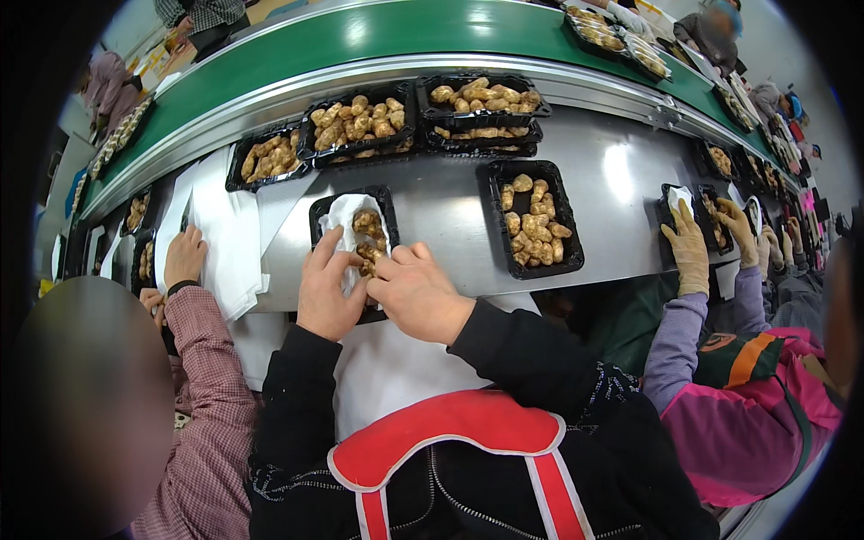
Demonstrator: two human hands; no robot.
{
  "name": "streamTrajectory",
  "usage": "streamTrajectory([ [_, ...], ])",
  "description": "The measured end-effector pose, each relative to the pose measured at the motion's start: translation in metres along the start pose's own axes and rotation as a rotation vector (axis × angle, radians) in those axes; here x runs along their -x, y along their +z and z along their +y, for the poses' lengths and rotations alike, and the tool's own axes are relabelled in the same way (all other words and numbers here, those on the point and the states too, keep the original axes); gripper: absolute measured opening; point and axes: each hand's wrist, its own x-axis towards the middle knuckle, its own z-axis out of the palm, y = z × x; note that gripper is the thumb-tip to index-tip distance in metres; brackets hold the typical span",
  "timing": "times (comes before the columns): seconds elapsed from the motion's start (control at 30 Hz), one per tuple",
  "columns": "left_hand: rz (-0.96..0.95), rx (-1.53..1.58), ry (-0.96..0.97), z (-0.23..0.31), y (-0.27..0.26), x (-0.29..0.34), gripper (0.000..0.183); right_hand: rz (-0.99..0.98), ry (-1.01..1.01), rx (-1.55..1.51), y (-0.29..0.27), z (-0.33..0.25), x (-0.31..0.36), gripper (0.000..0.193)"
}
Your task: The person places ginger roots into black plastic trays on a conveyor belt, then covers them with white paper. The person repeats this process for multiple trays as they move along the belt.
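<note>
In front of me lies a black plastic tray (319, 214) lined with white paper (339, 214). Brown knobby tubers (368, 223) lie in a row on that paper. My left hand (326, 290) is at the tray's near left side, with the paper pinched between thumb and fingers. Curled over the near right corner, my right hand (419, 293) has its fingers pressed together beside the nearest tuber. What they grip is hidden under them. To the right, on the steel table (432, 216), stands a filled tray of tubers (537, 225).
Stacked filled trays (360, 121) stand along the table's back, before a green conveyor belt (360, 34). White paper sheets (216, 220) are piled at left, under a co-worker's hand (185, 255). On the right, a co-worker's gloved hands (688, 245) work over another tray.
</note>
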Motion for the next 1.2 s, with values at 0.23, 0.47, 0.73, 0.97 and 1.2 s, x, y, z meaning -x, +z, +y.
streamTrajectory([
  [0.23,-0.039,-0.029,0.025,-0.002,-0.003,0.003,0.029,-0.041,0.015,-0.078,-0.011,0.001,0.005,0.011],
  [0.47,-0.057,0.002,-0.005,0.0,-0.003,0.005,0.028,0.346,0.365,0.062,-0.097,0.1,0.069,0.018],
  [0.73,-0.071,0.016,-0.037,-0.001,-0.003,0.003,0.028,0.104,0.471,0.217,-0.098,0.121,0.097,0.023],
  [0.97,-0.062,0.01,-0.013,-0.003,-0.002,0.004,0.028,0.342,0.724,-0.446,-0.122,0.147,0.111,0.025],
  [1.2,-0.073,0.032,-0.027,-0.003,-0.003,0.004,0.028,0.09,0.738,-0.563,-0.133,0.139,0.113,0.019],
])
